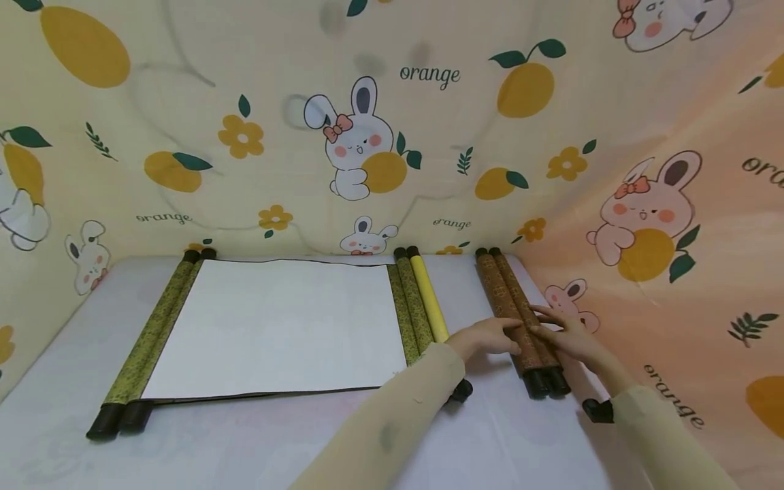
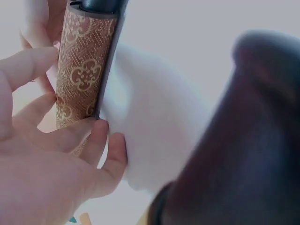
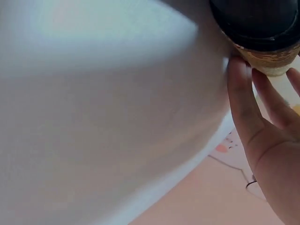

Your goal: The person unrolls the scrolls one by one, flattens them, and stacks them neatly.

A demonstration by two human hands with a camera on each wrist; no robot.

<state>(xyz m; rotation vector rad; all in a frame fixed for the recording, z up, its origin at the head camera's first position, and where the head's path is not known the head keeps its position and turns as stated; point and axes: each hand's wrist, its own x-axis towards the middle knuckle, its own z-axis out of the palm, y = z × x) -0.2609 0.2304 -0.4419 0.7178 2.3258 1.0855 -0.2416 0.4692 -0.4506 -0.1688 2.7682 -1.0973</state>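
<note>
A brown patterned scroll (image 1: 501, 296), rolled from both ends into two rods with black end knobs, lies at the right of the table. My left hand (image 1: 486, 337) reaches over to its left side, fingertips touching the near part of the roll. In the left wrist view the left hand (image 2: 56, 154) has its fingers spread along the patterned roll (image 2: 84, 70). From the other side, my right hand (image 1: 569, 333) rests its extended fingers against the right rod. The right wrist view shows the right hand (image 3: 272, 136) with fingertips at the scroll's black end knob (image 3: 258, 21).
A green-edged scroll lies unrolled, its white sheet (image 1: 282, 327) between green rods (image 1: 153, 327). Beside it is a yellow rod (image 1: 431, 296), partly behind the left forearm. A curtain (image 1: 275, 136) printed with rabbits and oranges rises behind the table and along its right side.
</note>
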